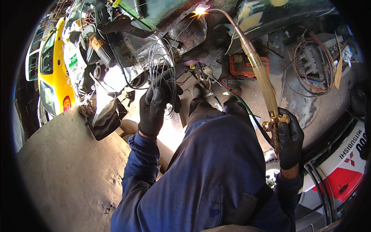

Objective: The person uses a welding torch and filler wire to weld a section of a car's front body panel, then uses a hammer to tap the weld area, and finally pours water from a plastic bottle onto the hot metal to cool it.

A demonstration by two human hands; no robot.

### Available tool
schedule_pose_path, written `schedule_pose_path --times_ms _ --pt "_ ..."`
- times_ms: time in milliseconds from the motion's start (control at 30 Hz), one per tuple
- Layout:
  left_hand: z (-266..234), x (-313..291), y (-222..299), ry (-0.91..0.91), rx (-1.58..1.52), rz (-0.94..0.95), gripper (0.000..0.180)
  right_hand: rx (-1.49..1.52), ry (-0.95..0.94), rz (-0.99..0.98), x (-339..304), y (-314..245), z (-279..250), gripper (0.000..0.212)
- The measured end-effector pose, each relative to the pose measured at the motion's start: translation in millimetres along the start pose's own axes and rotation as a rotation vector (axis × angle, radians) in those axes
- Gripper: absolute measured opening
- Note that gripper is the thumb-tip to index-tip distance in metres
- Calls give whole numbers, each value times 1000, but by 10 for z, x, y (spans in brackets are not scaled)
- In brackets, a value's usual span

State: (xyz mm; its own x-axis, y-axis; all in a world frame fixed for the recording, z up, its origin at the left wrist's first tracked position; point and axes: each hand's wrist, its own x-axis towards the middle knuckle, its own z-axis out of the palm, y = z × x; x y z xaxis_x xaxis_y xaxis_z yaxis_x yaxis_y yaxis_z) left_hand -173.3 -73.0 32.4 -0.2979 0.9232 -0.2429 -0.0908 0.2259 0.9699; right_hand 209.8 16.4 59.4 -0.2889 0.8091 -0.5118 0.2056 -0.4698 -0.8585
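My gloved left hand [154,110] is closed around a loose coil of thin metal wire [158,62]. One strand of it runs up to the right and ends close to the flame. Low on the right, my gloved right hand [290,139] grips a brass welding torch [264,83] near its valve knobs. The torch's curved neck reaches up and left, and a bright orange flame [200,11] burns at its tip against a worn metal panel [193,38]. A red and a green hose [245,103] run beside the torch handle; their joint with it is partly hidden by my hand.
An angle grinder [98,45] with an orange body lies at upper left among cables. An orange tray [249,66] sits beyond my feet. Coiled hose [315,71] lies on the right. A yellow car [58,73] stands far left, a white-and-red vehicle [344,181] at lower right.
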Motion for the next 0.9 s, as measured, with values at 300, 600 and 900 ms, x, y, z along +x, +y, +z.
schedule_pose_path --times_ms 300,600,900 --pt "-8 70 -3 2 -34 -8 58 -14 5 -14 49 17 9 43" --pt "-5 63 21 24 -4 -15 58 -35 6 -18 64 -1 10 45" --pt "66 38 66 -44 -69 32 62 33 -12 54 39 15 -44 52"
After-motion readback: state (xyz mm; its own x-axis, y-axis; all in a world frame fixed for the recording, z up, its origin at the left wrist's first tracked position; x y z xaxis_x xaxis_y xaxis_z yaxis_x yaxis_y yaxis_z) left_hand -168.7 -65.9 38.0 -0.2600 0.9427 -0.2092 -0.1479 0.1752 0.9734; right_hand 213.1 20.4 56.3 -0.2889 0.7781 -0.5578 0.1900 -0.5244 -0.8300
